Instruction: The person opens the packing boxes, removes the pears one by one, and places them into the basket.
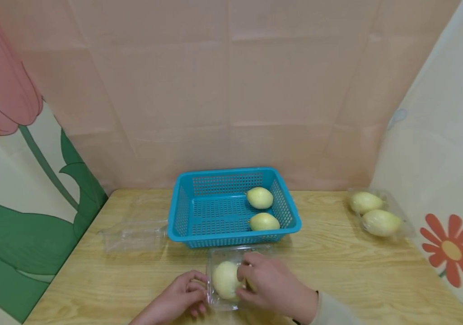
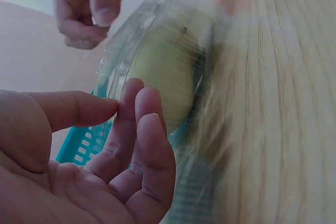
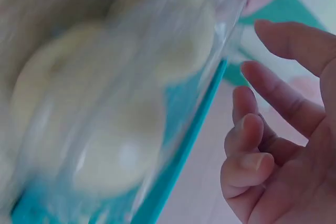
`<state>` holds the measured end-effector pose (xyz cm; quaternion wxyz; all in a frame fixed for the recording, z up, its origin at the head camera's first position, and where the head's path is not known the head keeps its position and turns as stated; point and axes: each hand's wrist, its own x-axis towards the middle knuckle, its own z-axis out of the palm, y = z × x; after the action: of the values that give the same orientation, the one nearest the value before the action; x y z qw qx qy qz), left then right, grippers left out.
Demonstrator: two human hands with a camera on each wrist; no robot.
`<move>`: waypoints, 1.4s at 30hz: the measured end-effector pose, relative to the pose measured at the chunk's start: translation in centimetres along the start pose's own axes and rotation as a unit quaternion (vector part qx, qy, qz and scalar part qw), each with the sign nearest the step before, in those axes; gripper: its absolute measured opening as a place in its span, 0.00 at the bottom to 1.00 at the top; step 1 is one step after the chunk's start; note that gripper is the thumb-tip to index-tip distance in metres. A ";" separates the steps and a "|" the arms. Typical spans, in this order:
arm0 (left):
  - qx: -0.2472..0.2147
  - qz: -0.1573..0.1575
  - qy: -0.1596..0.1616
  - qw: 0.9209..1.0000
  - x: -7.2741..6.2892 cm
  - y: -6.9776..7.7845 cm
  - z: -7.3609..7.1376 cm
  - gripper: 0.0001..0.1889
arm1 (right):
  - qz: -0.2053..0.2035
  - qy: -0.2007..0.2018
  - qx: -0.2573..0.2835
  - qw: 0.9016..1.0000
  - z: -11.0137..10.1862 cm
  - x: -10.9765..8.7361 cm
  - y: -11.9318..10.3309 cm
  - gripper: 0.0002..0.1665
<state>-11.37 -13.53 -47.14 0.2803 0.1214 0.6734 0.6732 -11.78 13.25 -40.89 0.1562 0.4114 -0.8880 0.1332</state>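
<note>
A see-through plastic box [image 1: 223, 307] sits in front of the blue basket and holds two pale yellow-green fruits, like small melons. The left fruit [image 1: 225, 280] shows well in the head view; my right hand mostly covers the other, but both the nearer fruit [image 3: 100, 108] and the farther fruit [image 3: 186, 40] appear blurred in the right wrist view. My left hand [image 1: 184, 293] pinches the box's left edge between thumb and index finger. Over the box's right half is my right hand [image 1: 272, 282], its fingers loosely bent around nothing.
Behind the box stands the blue basket [image 1: 174, 225] with two more fruits, one behind the other [image 1: 259, 198]. Left of it lies another see-through plastic container [image 1: 133, 237]. A see-through pack with two fruits [image 1: 381, 222] rests at the table's right edge. Printed cloth hangs around the table.
</note>
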 end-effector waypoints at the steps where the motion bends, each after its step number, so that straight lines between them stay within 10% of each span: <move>1: -0.002 -0.003 -0.003 1.000 0.0 -0.1 0.0 0.16 | -0.014 -0.009 -0.006 1.000 0.2 0.2 -0.6 0.12; 30: -0.017 -0.050 -0.077 0.996 -0.7 -0.4 0.1 0.11 | -0.090 -0.004 -0.065 0.994 3.3 2.3 -4.2 0.09; 42: 0.007 -0.024 -0.084 0.996 -0.7 -0.2 0.3 0.12 | -0.150 0.015 -0.166 0.974 4.0 2.3 -5.4 0.05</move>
<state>-10.62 -13.65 -47.19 0.3506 0.1632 0.6549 0.6493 -9.73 6.84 -43.03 0.2538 0.5060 -0.8236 -0.0354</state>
